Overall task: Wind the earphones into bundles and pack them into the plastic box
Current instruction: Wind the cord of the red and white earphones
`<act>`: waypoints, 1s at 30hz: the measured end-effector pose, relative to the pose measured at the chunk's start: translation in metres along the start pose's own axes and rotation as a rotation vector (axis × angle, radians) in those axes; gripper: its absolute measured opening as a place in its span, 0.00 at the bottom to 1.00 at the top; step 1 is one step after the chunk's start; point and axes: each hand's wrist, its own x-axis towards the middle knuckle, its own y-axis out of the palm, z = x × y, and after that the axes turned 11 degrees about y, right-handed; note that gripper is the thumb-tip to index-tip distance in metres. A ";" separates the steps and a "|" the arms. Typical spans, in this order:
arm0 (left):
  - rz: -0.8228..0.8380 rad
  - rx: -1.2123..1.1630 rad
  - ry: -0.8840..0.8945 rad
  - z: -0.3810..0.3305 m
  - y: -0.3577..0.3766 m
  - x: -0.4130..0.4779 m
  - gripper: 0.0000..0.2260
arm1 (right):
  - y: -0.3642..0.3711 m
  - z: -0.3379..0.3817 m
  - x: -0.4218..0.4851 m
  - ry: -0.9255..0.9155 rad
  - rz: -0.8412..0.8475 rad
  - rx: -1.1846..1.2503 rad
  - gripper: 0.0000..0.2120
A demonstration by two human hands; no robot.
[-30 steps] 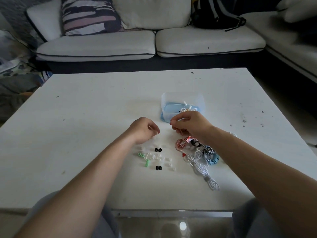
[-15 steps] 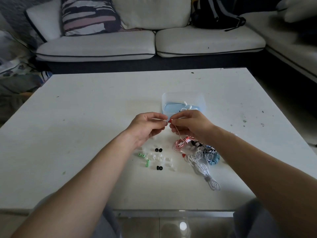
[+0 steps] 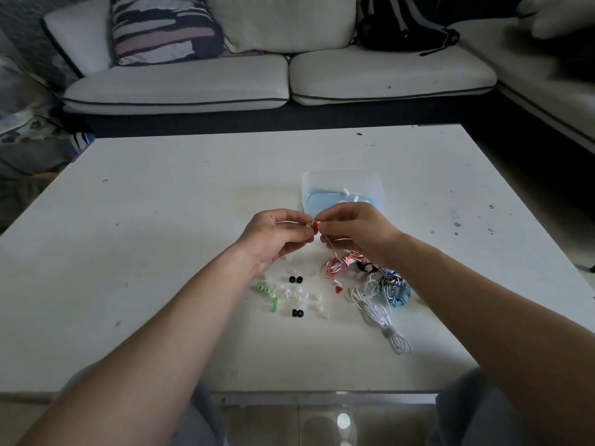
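Both bare forearms reach in from the bottom corners and meet at centre frame above the white table (image 3: 161, 252); the right hand (image 3: 354, 230), fingers curled, pinches the small red earbud (image 3: 315, 224) of the pink-and-white corded earphones (image 3: 336, 263), whose cord drops to a loose coil on the table just below; the left hand (image 3: 273, 233) pinches a small white piece (image 3: 308, 225) against that earbud; the clear rectangular plastic box (image 3: 341, 183) sits just above the hands.
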 end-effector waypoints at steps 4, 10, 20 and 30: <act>0.010 0.018 0.020 0.000 0.001 0.000 0.10 | 0.000 -0.001 0.001 -0.012 -0.023 0.004 0.04; 0.050 -0.014 0.014 -0.001 -0.002 0.001 0.08 | -0.002 -0.001 0.002 -0.018 -0.040 0.008 0.05; 0.059 -0.058 0.026 0.000 -0.001 0.000 0.07 | -0.007 0.002 0.003 -0.003 0.028 0.031 0.06; 0.045 -0.128 0.014 -0.001 0.004 -0.001 0.06 | -0.011 0.004 0.002 -0.004 0.075 0.043 0.04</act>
